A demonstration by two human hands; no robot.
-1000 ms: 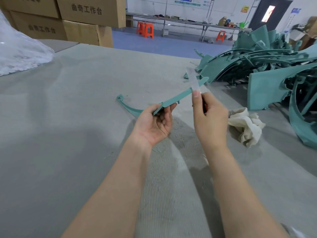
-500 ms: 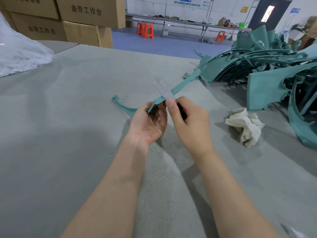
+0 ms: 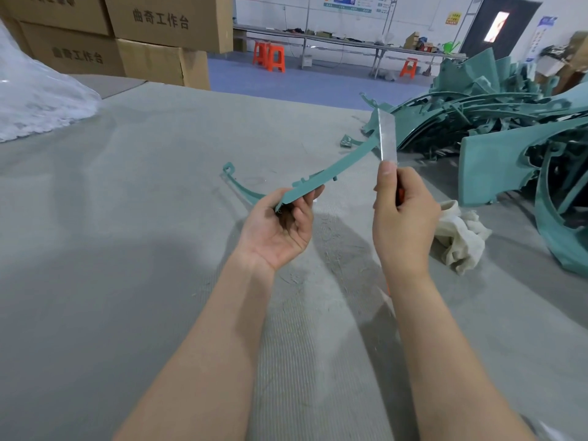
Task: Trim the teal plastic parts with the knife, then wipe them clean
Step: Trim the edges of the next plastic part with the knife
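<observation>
One curved teal strip (image 3: 334,168) is being held above the desk (image 3: 127,218) by the left hand (image 3: 280,230), grip clamped on its near end — probably so the far edge is being offered to the knife (image 3: 387,138). This is being held blade-up by the right hand (image 3: 402,224), grip closed round the handle. A cloth (image 3: 461,240) is being kept nearby for wiping; cartons (image 3: 165,23) are being seen marked "曲奇工作台".

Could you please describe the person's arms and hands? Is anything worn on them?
Both arms are bare: the left forearm and the right forearm show no sleeves. The left hand and the right hand wear no gloves, and no ring, watch or bracelet is visible. The right thumb's nail is short and unpainted. No markings show.
</observation>
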